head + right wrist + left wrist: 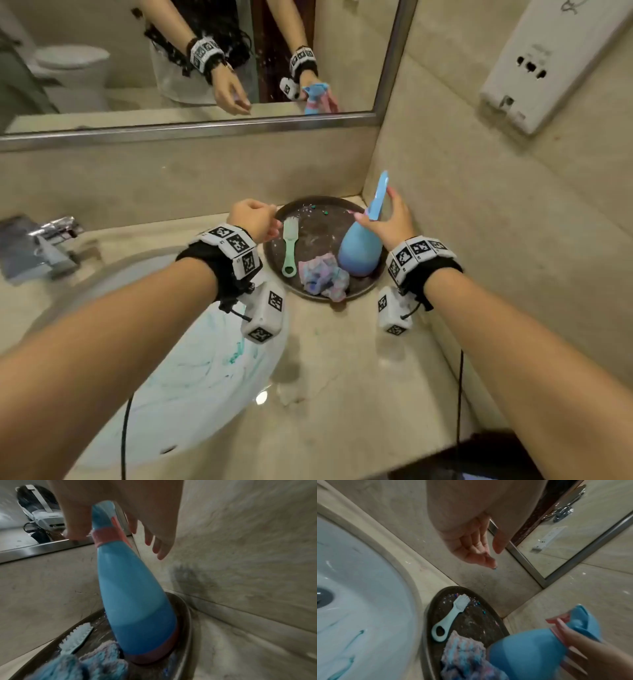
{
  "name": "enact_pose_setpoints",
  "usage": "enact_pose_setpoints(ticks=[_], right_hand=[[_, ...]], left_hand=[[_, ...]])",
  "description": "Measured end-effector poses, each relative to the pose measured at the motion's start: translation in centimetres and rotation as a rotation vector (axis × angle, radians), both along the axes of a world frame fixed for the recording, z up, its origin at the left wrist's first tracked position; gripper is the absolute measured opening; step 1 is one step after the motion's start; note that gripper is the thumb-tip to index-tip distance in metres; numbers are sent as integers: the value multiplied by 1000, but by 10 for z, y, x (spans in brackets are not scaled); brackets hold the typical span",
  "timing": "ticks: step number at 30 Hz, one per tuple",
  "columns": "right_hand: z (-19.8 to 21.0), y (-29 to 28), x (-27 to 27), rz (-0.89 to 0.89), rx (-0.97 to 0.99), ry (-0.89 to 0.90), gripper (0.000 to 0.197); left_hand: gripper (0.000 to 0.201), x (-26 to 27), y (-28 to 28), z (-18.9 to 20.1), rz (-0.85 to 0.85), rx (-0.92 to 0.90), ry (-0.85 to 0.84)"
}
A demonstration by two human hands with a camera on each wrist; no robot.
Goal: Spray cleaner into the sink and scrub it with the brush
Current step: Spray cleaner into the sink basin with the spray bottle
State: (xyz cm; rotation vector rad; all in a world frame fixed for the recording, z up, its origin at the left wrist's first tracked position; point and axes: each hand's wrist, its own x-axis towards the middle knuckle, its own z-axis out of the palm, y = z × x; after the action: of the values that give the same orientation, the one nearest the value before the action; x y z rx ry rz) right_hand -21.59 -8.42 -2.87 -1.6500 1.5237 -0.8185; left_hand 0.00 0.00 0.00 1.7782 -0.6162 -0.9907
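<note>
A blue spray bottle (359,250) (135,601) with a pink collar stands upright on a dark round tray (318,212) in the counter's corner. My right hand (375,205) (113,540) straddles its neck, thumb on one side and straight fingers on the other, not closed round it. A pale green brush (289,246) (450,616) lies flat on the tray's left part, bristles toward the wall. Just above the bristle end my left hand (255,219) (494,558) hovers, fingers loosely curled and holding nothing. The white sink (191,377) (359,588) lies to the left, marked with teal streaks.
A crumpled blue and pink cloth (322,277) lies on the tray's front, against the bottle. A chrome faucet (41,246) stands at the far left. The mirror (188,61) hangs above the back wall, and a white dispenser (548,65) is fixed to the right wall.
</note>
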Motion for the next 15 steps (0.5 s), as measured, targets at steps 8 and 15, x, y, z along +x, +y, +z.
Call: enact_pose_setpoints(ticks=[8, 15], right_hand=[[4, -12, 14, 28, -16, -106, 66], [56, -13, 10, 46, -164, -11, 39]], left_hand=[[22, 33, 3, 5, 98, -5, -26], [23, 38, 14, 41, 83, -78, -52]])
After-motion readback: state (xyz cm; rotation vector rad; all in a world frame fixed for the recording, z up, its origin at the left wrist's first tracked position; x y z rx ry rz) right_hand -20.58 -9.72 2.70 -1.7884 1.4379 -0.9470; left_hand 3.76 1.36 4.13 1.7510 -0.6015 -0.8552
